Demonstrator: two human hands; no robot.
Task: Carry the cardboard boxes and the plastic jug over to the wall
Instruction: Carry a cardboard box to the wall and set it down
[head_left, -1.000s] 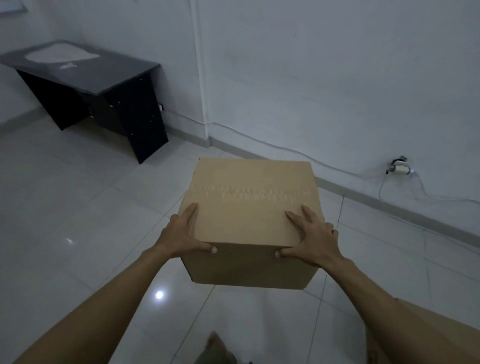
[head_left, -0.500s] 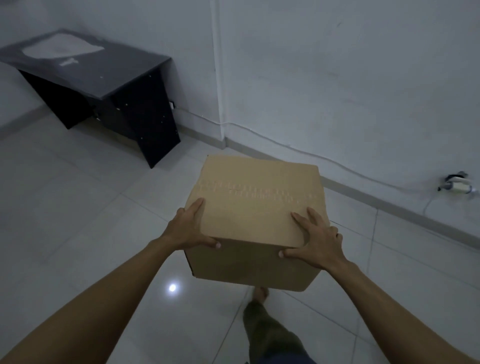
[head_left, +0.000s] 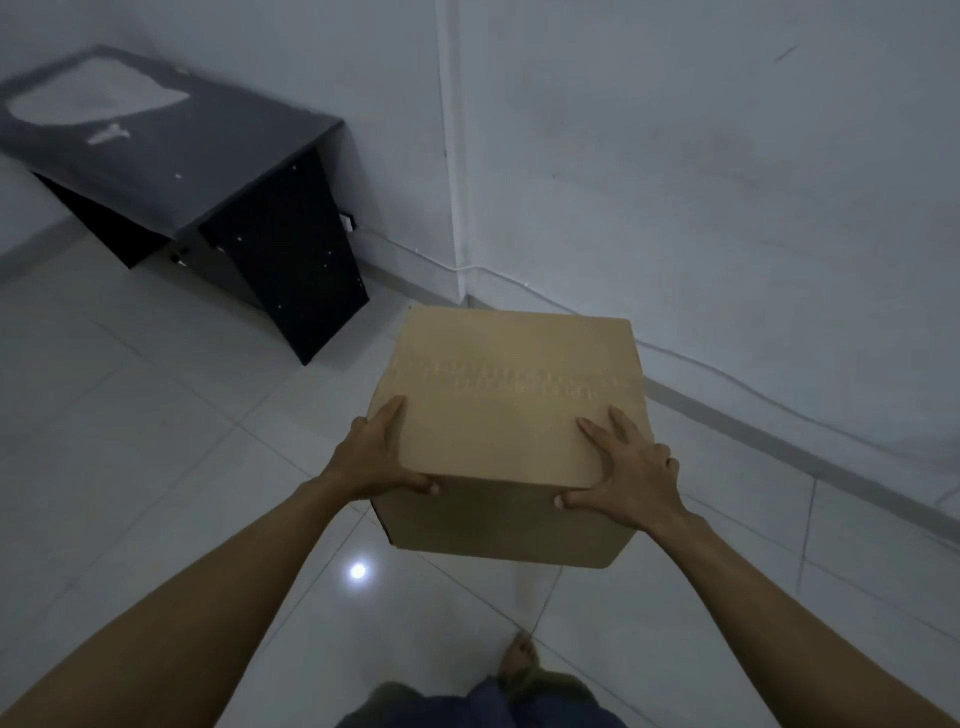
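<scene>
A closed brown cardboard box hangs in the air in front of me, above the tiled floor. My left hand grips its near left corner, fingers along the side and thumb on the front face. My right hand holds the near right corner the same way, fingers spread on the top. The white wall stands just beyond the box. No plastic jug or other box is in view.
A black desk stands against the wall at the upper left. A thin cable runs along the wall's base at the right. My bare foot is on the glossy white floor tiles below the box.
I have stepped closer to the wall corner with the box held in both hands. The wall plug and the second box at the right have dropped out of view.
</scene>
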